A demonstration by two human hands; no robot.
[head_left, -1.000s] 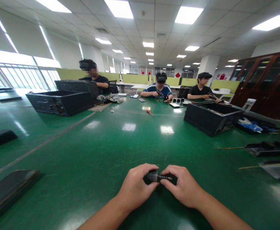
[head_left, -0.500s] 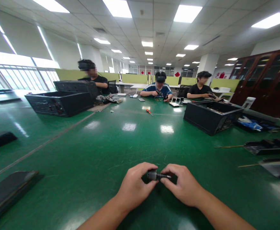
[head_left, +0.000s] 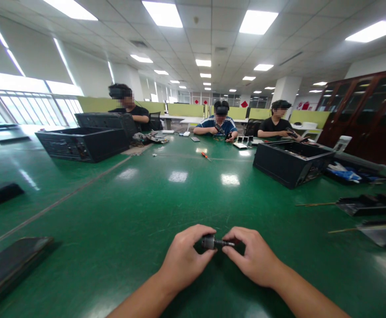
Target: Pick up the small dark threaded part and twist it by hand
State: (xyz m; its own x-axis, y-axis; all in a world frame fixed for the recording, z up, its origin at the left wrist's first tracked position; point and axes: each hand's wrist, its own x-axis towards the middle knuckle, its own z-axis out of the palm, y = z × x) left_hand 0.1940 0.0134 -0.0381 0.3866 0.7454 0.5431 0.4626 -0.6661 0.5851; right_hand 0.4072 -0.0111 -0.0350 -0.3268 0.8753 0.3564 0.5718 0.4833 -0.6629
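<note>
Low in the middle of the view, my left hand [head_left: 186, 256] grips what looks like a drill chuck [head_left: 208, 241], a dark metal cylinder held between thumb and fingers. From its right end a thin ridged shaft [head_left: 225, 243] sticks out, lying about level. My right hand [head_left: 257, 256] has its thumb and forefinger closed around that shaft, whose tip shows inside the curl of the fingers. Both hands are just above the green tabletop [head_left: 166, 212]. Whether the right fingertips press on the shaft or only surround it is hard to see.
Dark metal cases stand at the left [head_left: 87, 145] and right [head_left: 288, 163]. An orange screwdriver [head_left: 205, 155] lies farther off. A dark flat panel [head_left: 14, 265] is near left; dark trays [head_left: 368, 205] with thin rods are at right. Several people sit across the table.
The chuck has shifted slightly left with my left hand, and the gap between the two hands' fingertips is a little wider. Otherwise the scene is nearly the same.
</note>
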